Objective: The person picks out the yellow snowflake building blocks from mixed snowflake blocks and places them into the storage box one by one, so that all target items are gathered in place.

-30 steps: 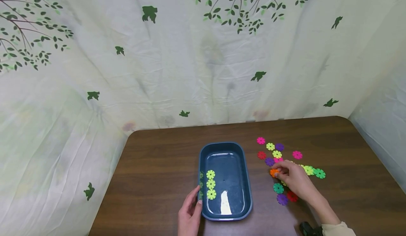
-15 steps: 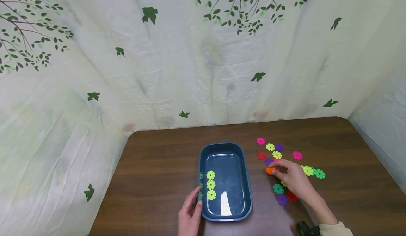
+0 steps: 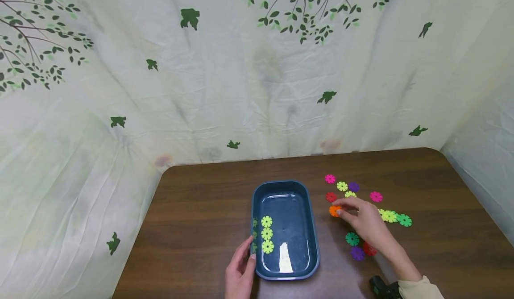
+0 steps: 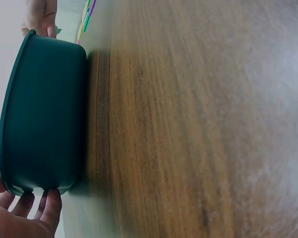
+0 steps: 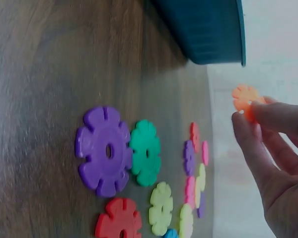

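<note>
Your right hand is pinching an orange flower-shaped plastic disc, probably fingertips-only because it's thin, above the brown wood-grain bench, right of the blue rectangular tray. Your left hand is gripping the tray's left rim, likely steadying it. Three yellow-green flower discs are lying inside; loose multicoloured discs are crowding your right hand.

Cloth-lined booth: leaf-printed drapes behind a wood-grain table.

Free gap, right fingers to tray
</note>
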### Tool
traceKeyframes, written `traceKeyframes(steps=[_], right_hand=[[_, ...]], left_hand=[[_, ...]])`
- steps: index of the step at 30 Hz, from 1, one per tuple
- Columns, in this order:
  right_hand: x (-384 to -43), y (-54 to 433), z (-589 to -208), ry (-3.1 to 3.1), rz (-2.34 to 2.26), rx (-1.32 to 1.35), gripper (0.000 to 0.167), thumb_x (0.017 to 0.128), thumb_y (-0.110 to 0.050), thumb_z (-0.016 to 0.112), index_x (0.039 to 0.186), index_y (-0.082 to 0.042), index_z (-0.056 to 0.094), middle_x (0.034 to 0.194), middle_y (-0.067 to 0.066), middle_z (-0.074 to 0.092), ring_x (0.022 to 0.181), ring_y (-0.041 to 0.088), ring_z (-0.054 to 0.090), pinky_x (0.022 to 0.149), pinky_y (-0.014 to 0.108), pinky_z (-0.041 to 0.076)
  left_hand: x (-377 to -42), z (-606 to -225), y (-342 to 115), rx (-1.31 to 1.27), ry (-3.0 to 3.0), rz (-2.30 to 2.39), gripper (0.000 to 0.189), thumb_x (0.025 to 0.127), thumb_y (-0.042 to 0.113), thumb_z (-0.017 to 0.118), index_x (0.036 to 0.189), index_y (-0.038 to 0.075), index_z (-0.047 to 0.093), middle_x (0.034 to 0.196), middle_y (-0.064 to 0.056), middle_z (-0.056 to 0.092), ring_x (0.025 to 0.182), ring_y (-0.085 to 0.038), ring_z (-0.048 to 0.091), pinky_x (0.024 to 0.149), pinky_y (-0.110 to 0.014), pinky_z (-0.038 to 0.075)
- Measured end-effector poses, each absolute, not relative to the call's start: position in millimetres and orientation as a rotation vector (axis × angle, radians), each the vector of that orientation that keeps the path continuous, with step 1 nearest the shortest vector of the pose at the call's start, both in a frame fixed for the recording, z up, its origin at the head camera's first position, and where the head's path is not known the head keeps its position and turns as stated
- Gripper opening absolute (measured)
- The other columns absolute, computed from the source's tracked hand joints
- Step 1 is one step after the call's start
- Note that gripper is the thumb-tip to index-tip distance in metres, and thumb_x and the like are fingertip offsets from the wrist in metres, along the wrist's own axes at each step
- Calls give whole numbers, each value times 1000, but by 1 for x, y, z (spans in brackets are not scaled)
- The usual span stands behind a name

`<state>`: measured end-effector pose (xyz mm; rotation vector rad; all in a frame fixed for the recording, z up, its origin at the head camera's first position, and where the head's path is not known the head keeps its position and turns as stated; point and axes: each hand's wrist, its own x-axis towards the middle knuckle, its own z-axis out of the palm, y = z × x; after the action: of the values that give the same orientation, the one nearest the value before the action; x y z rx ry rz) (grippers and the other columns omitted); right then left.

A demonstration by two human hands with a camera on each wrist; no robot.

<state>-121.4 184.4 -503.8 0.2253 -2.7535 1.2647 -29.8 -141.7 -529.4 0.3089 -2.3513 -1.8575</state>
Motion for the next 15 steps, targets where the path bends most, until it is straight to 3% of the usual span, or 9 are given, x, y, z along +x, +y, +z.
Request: traceKeyframes(steps=[5,15], right_hand=[[-120,176,-499,-2703,1321,191,24,84,-6,77,106,-16,72,94,-8,69,85,11,63,77,32,56],[-124,159,-488,-2654,1330,227,22,84,-8,77,104,-16,73,93,-7,69,85,11,64,76,32,56]], left_hand=[[-30,-529,-142,297,-2331,-1878,43,91,-5,61,131,10,62,134,-12,58,118,-30,57,88,-23,50],[-29,-529,-143,242,-2301,-1899,42,92,-4,61,132,8,61,134,-13,58,120,-31,56,89,-21,48]])
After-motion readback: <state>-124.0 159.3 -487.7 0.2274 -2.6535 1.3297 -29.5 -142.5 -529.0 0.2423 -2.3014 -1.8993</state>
